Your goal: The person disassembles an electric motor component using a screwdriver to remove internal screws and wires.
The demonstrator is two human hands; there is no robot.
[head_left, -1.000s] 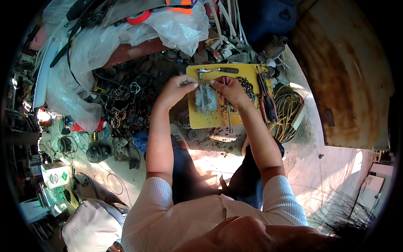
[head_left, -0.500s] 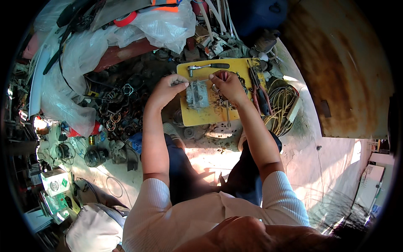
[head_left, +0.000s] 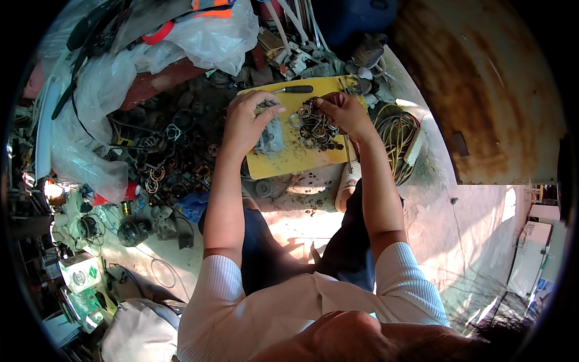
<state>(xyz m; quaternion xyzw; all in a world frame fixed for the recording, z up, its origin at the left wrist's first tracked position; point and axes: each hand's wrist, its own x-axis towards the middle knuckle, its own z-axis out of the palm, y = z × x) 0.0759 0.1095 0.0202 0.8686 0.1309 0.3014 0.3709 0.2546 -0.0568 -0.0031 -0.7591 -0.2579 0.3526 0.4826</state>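
Head view looks straight down on a seated person working over one flat yellow board (head_left: 289, 161) laid on the ground between the knees, which seems to serve as a clean tray so small parts stay together instead of getting lost in the surrounding clutter. Behind it, two crumpled clear plastic sheets (head_left: 211, 36) drape over stored goods, probably as dust covers. To the right, one coil of yellowish cable (head_left: 395, 136) lies just beside the board's edge, wound up so it stays out of the way. To the left, a dark heap of rusty metal rings and scrap parts (head_left: 163, 169) spreads over the floor, too many and too tangled to count. On the board sits one grey metal block-shaped part (head_left: 272, 137), with the left hand (head_left: 247, 120) resting on it, fingers curled down over its top as if steadying it. Beside it lies a small pile of round washers and nuts (head_left: 316, 128), perhaps a dozen or more, too small to count exactly. The right hand (head_left: 344, 114) touches that pile's upper edge, fingertips pinched narrow, though whether they hold a piece I cannot tell. One black-handled tool (head_left: 297, 89) rests across the board's far edge, within easy reach.
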